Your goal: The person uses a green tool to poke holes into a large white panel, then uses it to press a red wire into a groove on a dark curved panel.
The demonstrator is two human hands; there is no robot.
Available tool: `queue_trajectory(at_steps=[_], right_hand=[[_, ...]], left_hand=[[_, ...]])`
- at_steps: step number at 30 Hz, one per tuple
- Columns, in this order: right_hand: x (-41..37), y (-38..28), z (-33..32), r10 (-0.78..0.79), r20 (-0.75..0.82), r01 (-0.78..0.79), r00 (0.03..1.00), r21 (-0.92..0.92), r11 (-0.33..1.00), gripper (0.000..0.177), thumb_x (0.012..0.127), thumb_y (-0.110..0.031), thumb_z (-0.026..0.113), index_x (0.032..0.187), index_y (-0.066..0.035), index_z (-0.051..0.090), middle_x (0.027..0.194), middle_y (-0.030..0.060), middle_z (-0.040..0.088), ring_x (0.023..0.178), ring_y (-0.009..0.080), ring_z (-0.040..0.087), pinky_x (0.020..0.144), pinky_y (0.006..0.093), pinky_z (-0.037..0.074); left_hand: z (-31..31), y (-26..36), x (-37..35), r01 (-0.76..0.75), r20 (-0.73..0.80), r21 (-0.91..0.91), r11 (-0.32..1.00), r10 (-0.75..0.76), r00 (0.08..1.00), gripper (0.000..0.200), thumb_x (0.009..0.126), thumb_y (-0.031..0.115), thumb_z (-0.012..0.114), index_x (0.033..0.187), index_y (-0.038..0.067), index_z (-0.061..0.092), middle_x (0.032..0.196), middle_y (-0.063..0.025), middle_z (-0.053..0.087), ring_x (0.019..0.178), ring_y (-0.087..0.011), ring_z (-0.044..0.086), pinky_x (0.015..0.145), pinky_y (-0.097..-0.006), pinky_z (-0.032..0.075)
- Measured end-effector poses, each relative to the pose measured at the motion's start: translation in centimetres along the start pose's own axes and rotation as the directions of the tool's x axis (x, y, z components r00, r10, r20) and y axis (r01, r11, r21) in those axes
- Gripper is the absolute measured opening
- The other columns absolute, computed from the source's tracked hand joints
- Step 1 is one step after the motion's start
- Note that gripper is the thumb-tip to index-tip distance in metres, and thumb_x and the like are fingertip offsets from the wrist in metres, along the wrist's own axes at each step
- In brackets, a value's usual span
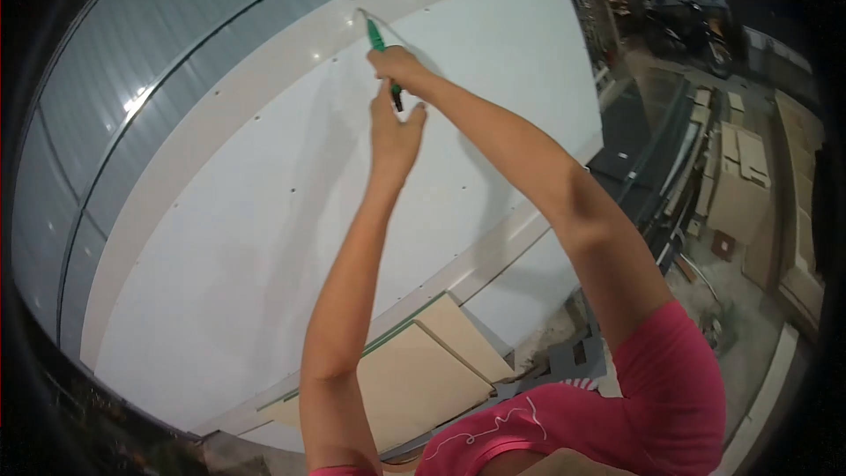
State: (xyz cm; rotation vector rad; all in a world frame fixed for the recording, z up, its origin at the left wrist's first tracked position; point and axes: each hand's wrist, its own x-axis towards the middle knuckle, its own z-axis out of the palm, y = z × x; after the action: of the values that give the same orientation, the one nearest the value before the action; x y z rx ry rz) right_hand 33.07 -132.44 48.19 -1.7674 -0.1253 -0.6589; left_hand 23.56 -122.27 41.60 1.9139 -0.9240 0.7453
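My right hand (398, 66) is closed around a slim green tool (376, 34) with a black end and a narrow tip; its exact kind does not show. The tip points up and left, right at the pale curved border strip (291, 46) of a large white panel (352, 203). Just below, my left hand (395, 137) is open, its thumb spread from the fingers. Those fingertips are right by the tool's black end and the underside of my right hand. Small dark dots, like screw heads or holes, mark the panel and its border.
Corrugated metal sheeting (211, 13) rises behind the panel. Tan boards (419, 357) lean at its lower edge, close to my body. Over on the right are stacked cardboard boxes (745, 172), dark sheets (648, 115) and a motorcycle (696, 35).
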Motion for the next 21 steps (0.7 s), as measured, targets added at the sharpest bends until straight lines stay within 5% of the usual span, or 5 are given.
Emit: queue_trajectory(at_steps=[2,8,14,18,21], right_hand=[[-0.7,-0.2,-0.6,-0.012,-0.003,0.012,1.000,-0.038,0.999,0.048,0.076,-0.038,0.046,0.091,0.005,0.063,0.091,0.0230,0.063,0.089,0.0333,0.062,0.082,0.0380,0.047],[-0.7,-0.4,-1.1,0.022,0.081,-0.015,0.996,-0.085,0.996,0.044,0.076,-0.034,0.046,0.092,0.004,0.062,0.092,0.0217,0.063,0.087,0.0324,0.062,0.078,0.0383,0.048],[-0.2,-0.1,-1.0,0.016,0.052,-0.007,0.999,-0.179,0.984,0.045,0.075,-0.033,0.046,0.094,0.005,0.061,0.100,0.0234,0.061,0.094,0.0357,0.059,0.082,0.0393,0.046],[-0.7,0.5,-1.2,0.035,0.021,-0.030,0.999,-0.220,0.975,0.045,0.076,-0.035,0.047,0.093,0.005,0.061,0.098,0.0228,0.061,0.089,0.0340,0.061,0.078,0.0393,0.047],[-4.2,3.6,-2.0,-0.039,0.159,0.013,0.987,0.165,0.986,0.047,0.079,-0.039,0.051,0.097,0.004,0.058,0.094,0.0170,0.062,0.076,0.0264,0.060,0.065,0.0391,0.048]], left_hand=[[-0.1,1.5,-0.5,0.114,0.033,-0.043,0.993,-0.112,0.993,0.060,0.083,0.018,0.054,0.134,-0.001,0.029,0.133,-0.0174,0.039,0.122,-0.0264,0.039,0.100,-0.0373,0.031],[0.2,1.9,-0.6,0.085,0.104,-0.085,0.993,-0.076,0.992,0.062,0.083,0.020,0.052,0.137,0.003,0.026,0.135,-0.0155,0.038,0.126,-0.0341,0.032,0.103,-0.0392,0.027],[0.2,3.0,-1.0,0.208,0.143,-0.133,0.969,-0.189,0.972,0.062,0.084,0.022,0.052,0.138,0.006,0.026,0.135,-0.0161,0.038,0.125,-0.0360,0.033,0.103,-0.0396,0.028],[1.1,1.5,-1.5,0.159,0.106,-0.125,0.979,-0.147,0.984,0.060,0.083,0.018,0.053,0.137,0.005,0.029,0.132,-0.0141,0.043,0.121,-0.0329,0.040,0.099,-0.0378,0.031],[3.1,-1.0,-4.0,-0.120,-0.001,-0.018,0.993,0.120,0.993,0.060,0.080,0.008,0.056,0.135,0.004,0.033,0.123,-0.0135,0.052,0.109,-0.0251,0.050,0.091,-0.0326,0.038]])
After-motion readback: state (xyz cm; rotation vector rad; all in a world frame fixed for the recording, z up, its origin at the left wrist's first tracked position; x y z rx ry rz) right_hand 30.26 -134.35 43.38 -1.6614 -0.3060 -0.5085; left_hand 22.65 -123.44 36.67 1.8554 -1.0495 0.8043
